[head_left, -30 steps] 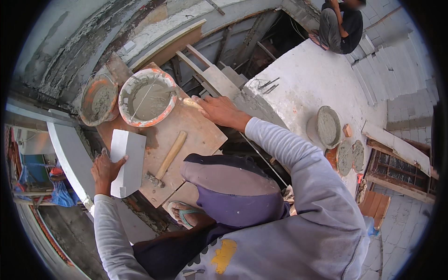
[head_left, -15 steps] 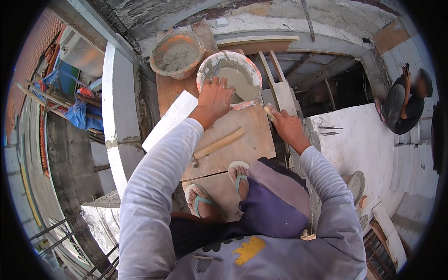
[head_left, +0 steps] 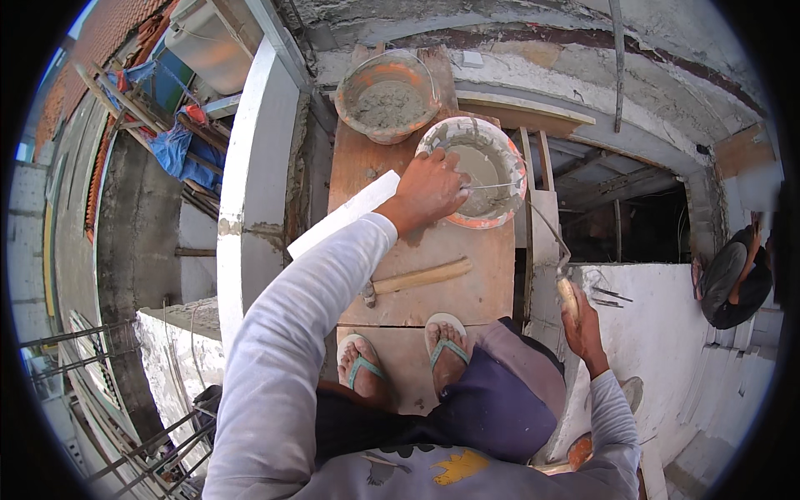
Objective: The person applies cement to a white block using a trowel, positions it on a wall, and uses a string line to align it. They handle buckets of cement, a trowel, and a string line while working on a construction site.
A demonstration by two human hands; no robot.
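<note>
Trowel (head_left: 567, 298): gripped in the right hand (head_left: 583, 329) with the fingers wrapped around its wooden handle, beyond the right edge of the plywood board (head_left: 487, 254). The cranked metal shank points away from the person; the blade appears as a thin line and ends just beside the right side of the mortar bucket (head_left: 492, 222).

Left hand (head_left: 432, 190): positioned over the near-left rim of the mortar bucket, fingers curled toward its mouth. Whether these fingers grip the rim, the wire bail (head_left: 497, 185) or nothing cannot be determined from this view.

Mortar bucket: set at the right edge of the board, rim smeared white and orange, containing wet grey mortar (head_left: 479, 162). Second bucket: an orange mortar bucket (head_left: 390, 136) stands near the far-left corner, with coarser grey contents.

White rectangular block (head_left: 343, 218): lies obliquely across the left edge of the board, partly covered by the left hand and sleeve. Hammer (head_left: 423, 277): lies near the near edge, its head toward the near-left corner and its wooden handle toward the right edge.

Sandalled feet (head_left: 362, 371): placed beyond the near edge, on a second board (head_left: 412, 392). Co-worker (head_left: 733, 271): well apart, at the far right.
</note>
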